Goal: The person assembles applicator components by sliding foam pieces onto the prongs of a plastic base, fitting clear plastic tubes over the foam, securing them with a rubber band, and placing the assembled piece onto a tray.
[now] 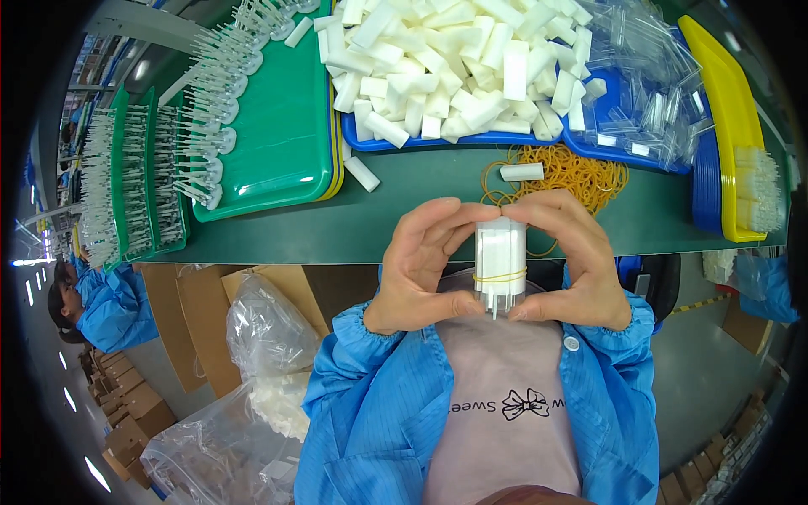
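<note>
Between both hands, near the table's front edge, is a small upright bundle (500, 252) of white foam with clear plastic pieces around it. A yellow rubber band circles its lower part, and thin clear ends stick out below. My left hand (421, 273) grips it from the left, fingers at the top and thumb at the bottom. From the right, my right hand (585, 269) holds it in the same way. Just beyond the hands lies a pile of yellow rubber bands (589, 181), with a single white foam block (522, 172) on it.
White foam blocks (454, 63) heap over a blue tray (412, 141). Clear plastic pieces (656, 101) fill another at right, beside a yellow tray (728, 109). Green trays (269, 143) with rows of thin-stemmed parts (215, 109) stand left. Cardboard boxes (194, 311) and plastic bags (265, 328) lie below.
</note>
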The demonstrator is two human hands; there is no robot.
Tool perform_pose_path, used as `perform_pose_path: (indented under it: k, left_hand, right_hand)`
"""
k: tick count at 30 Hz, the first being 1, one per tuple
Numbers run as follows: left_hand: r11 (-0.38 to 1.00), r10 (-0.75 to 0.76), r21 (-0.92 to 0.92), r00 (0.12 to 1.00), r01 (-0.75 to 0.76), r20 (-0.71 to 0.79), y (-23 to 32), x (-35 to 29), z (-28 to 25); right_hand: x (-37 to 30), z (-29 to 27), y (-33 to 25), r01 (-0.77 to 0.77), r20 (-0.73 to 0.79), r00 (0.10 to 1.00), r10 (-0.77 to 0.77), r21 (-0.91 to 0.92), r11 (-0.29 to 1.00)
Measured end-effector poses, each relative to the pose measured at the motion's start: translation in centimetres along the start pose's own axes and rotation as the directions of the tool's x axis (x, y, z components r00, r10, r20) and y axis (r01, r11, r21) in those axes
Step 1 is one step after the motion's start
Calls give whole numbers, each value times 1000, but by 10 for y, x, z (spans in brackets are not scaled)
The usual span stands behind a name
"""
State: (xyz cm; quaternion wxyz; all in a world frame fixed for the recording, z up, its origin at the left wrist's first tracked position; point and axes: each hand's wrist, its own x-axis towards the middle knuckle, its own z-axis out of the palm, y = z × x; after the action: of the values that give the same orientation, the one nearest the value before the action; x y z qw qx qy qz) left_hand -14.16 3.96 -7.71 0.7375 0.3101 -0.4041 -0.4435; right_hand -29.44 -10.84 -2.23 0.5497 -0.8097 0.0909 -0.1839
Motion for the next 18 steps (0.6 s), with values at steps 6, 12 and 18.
perform_pose_path:
  k: [6,12,18]
  left_hand:
    - [997,-6,72,1000,6,4,17,6,6]
    - [959,-55,282,996,32,75,20,7,1]
    - [947,-33,320,995,0,99,20,8,0]
  right_hand:
    - [-3,5,-9,38,-20,999,-41,-104,994]
    - [-4,6,-7,52,-27,998,-56,-119,991]
    - [-4,4,-9,70,-25,997,-73,-111,991]
